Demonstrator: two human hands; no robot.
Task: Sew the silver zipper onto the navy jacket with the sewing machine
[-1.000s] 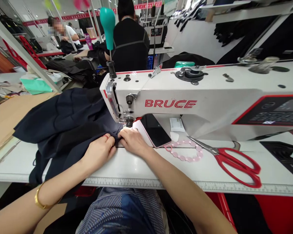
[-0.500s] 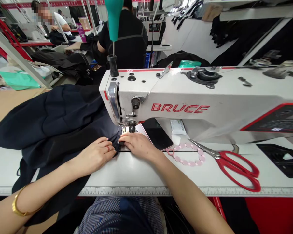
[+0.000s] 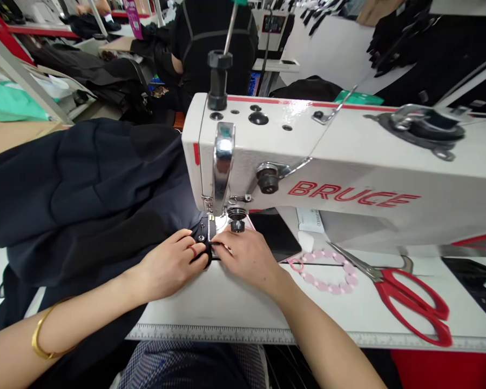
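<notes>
Both forearms are bare well above the wrists. On the left forearm sits a bangle, gold in colour, narrow, smooth and rounded, with a soft shine. One finger of the left hand wears a thin red ring; the right hand is bare. Over the lap lies a garment in a fine check of dark blue and white, with a plain navy area in the middle and a pale strip along its right edge

Matt dark cloth, shiny metal scissor blades
</notes>
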